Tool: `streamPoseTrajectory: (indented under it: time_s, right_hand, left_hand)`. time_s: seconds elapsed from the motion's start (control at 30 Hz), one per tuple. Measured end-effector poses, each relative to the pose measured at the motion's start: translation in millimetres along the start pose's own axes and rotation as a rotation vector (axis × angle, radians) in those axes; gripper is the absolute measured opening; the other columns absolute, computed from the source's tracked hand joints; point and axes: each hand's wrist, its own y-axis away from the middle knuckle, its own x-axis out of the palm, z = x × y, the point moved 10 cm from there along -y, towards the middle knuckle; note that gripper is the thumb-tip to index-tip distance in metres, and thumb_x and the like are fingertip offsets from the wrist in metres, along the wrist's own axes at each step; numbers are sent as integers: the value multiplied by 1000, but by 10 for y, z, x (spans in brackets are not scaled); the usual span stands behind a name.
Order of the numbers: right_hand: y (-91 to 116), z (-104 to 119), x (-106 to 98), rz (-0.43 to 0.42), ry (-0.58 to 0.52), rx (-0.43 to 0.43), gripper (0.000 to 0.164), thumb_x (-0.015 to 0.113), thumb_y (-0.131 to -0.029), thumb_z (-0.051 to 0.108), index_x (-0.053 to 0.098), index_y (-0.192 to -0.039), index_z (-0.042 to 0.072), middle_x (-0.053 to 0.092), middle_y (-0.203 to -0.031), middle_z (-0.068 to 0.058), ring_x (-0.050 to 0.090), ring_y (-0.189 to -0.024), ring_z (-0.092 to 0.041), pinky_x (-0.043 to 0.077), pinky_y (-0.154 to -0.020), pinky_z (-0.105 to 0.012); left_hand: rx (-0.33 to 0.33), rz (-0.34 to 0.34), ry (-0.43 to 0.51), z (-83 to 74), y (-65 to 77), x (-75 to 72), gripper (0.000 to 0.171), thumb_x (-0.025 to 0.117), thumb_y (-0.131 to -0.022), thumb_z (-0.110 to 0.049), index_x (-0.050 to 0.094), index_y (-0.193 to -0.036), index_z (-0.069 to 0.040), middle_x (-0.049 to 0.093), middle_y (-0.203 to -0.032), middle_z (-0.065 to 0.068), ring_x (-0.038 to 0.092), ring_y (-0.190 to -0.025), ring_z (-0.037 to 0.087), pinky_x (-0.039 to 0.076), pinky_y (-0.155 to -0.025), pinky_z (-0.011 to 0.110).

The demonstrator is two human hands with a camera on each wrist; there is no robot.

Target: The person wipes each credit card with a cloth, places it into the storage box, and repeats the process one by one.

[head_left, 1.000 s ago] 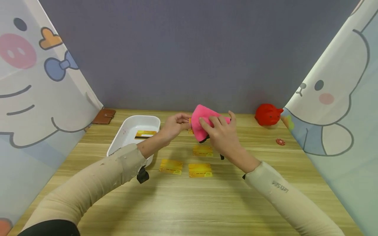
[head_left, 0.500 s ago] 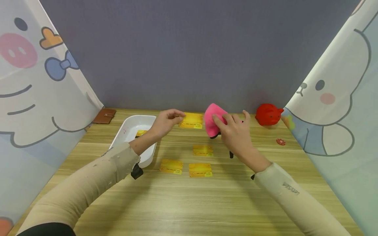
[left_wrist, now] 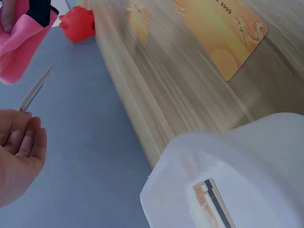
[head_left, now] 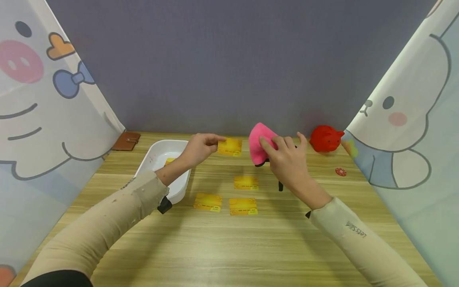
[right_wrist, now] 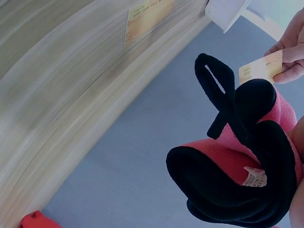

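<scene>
My left hand (head_left: 201, 150) pinches one edge of a yellow bank card (head_left: 230, 147) near the back of the table. To its right, my right hand (head_left: 288, 161) grips a pink fleece item (head_left: 259, 142) with black trim, apart from the card. In the right wrist view, its black-edged opening, a black loop (right_wrist: 216, 85) and a white label (right_wrist: 255, 176) show; its exact kind is unclear. Three more yellow cards lie flat: one card (head_left: 246, 183) below the hands, a second card (head_left: 243, 207) and a third card (head_left: 208, 202) nearer the front.
At left stands a white plastic tub (head_left: 179, 194) with a card (left_wrist: 214, 205) inside, partly under my left forearm. A brown wallet (head_left: 126, 141) lies at the back left. A red piggy bank (head_left: 325, 139) and red poker chip (head_left: 340, 172) sit at right. Fabric walls border the table.
The card and the pink fleece item, touching or overlapping one second ago, are now apart. My left hand moved left with the card; my right hand moved right with the fleece item.
</scene>
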Motion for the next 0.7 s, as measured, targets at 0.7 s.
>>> streamPoseTrajectory:
  time_s: [0.7]
  right_hand:
    - [1,-12,-16,-22,-11,4,37,66,-86,1,69,-119,16,69,-98,-16,63,-82,-36,40,-95,-70]
  left_hand:
    - [-76,-13,48,113,-19,-14,22,71,-94,-38,74,-108,-21,55,-67,2,34,-55,18,33,-56,33]
